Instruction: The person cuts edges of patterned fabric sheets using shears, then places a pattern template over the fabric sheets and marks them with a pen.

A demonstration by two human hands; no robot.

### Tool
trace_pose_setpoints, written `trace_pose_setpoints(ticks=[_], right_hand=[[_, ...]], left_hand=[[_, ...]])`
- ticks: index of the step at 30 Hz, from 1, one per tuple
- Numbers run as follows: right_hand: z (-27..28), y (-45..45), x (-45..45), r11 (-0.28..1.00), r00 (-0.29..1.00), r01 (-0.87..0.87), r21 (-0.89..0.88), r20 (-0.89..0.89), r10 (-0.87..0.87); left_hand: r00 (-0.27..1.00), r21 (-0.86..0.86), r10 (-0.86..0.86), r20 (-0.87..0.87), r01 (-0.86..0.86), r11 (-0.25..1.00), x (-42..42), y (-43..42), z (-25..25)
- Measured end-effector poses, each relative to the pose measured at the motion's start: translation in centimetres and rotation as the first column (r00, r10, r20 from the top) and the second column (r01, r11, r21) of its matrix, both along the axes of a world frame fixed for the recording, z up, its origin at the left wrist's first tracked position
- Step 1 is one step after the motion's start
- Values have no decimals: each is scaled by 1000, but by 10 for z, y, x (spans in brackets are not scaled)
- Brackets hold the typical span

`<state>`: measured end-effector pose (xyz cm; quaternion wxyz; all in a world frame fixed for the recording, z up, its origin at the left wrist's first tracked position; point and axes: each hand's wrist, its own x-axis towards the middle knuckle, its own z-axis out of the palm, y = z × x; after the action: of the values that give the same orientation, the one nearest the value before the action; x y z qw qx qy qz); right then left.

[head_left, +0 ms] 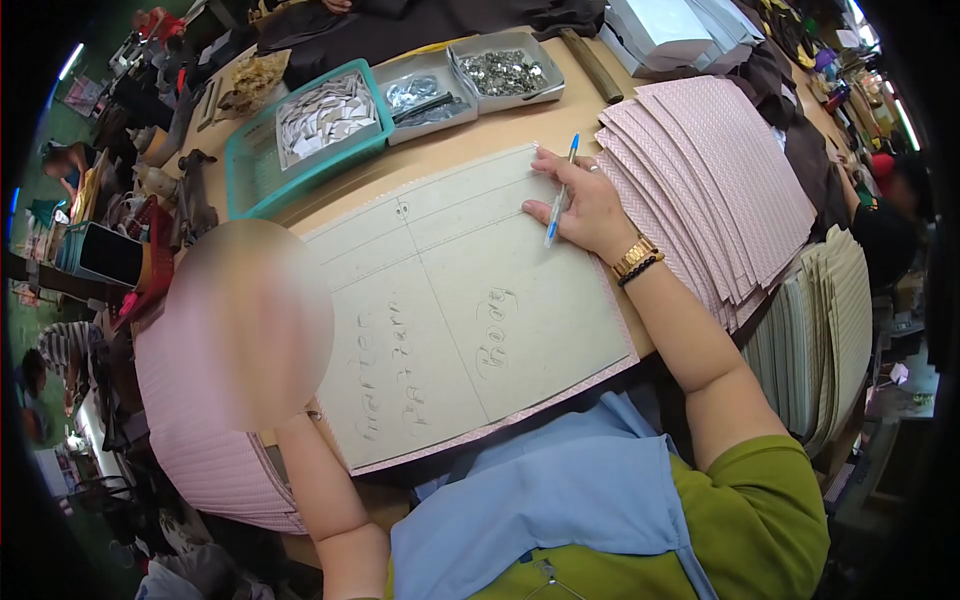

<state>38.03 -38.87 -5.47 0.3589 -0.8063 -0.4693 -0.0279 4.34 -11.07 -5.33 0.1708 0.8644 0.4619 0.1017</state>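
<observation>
My right hand, with a gold watch and dark beads at the wrist, holds a clear pen with blue ends between its fingers. Its thumb and fingertips rest at the upper right corner of an off-white template board. Ruled lines, a small pair of holes and handwriting mark the board. Beneath it lies a pink patterned sheet, showing along the near edge. My left forearm reaches toward the board's left side, but a blurred patch covers my left hand, hiding its fingers.
Fanned pink sheets lie at right, above pale sheets; another pink stack is at left. A teal basket with white pieces, a tray of metal parts, a wooden stick and boxes stand behind. Other people work around.
</observation>
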Motion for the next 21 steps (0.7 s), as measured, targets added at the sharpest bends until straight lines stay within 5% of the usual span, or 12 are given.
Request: trace_pose_setpoints(ticks=[21], right_hand=[[-5,5,2,990,996,82,-115,50,-76]], left_hand=[[999,63,-13,-33,15,998,-4,0,-6]])
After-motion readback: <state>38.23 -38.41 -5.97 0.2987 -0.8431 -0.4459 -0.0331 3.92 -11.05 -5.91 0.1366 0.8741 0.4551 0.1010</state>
